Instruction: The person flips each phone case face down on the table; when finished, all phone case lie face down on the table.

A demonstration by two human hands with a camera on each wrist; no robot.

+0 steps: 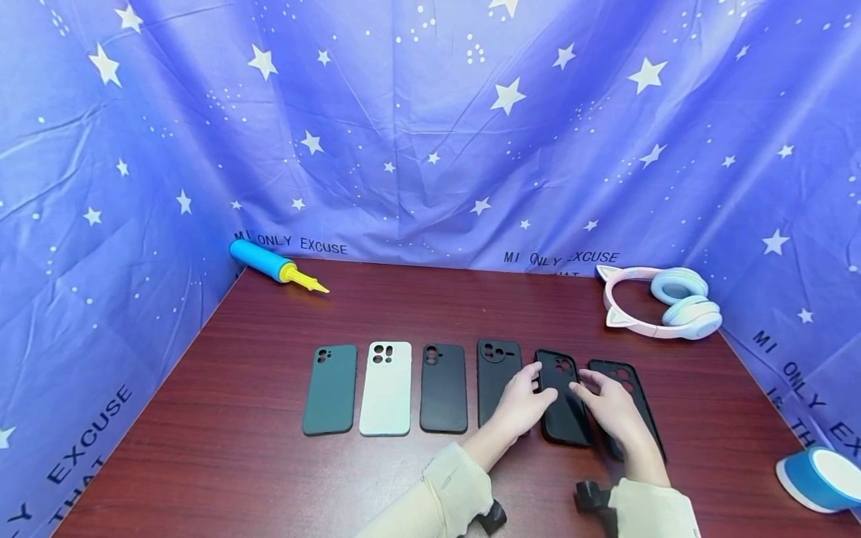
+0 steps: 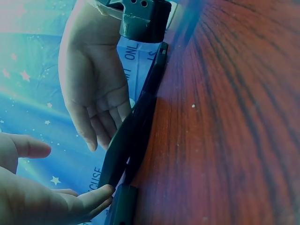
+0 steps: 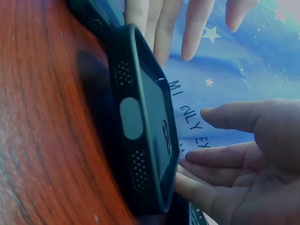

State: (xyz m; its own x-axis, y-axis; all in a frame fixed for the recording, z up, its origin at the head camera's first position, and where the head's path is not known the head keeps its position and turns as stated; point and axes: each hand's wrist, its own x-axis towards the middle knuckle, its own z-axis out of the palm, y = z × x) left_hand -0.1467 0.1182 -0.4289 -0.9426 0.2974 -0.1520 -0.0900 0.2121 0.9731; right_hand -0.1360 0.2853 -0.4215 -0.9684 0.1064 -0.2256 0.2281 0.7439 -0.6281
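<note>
A black phone case (image 1: 568,422) lies hollow side up between my hands, slightly tilted, with its camera cut-outs toward the back. My left hand (image 1: 518,400) is at its left side, fingertips at the rim and thumb held apart. From the right, the fingers of my right hand (image 3: 243,173) extend straight to the opposite rim, thumb raised away from it. Speaker holes and a port slot show on the case's near end (image 3: 133,126). Another black phone case (image 1: 640,400), also hollow side up, is partly hidden under my right hand. My left hand partly covers a black case (image 1: 496,373) lying back side up.
Left of my hands, a dark green case (image 1: 329,392), a white case (image 1: 386,392) and a black case (image 1: 444,392) lie in a row. Cat-ear headphones (image 1: 662,306) sit back right, a blue-yellow hand pump (image 1: 276,265) back left, a blue-white round object (image 1: 821,478) front right.
</note>
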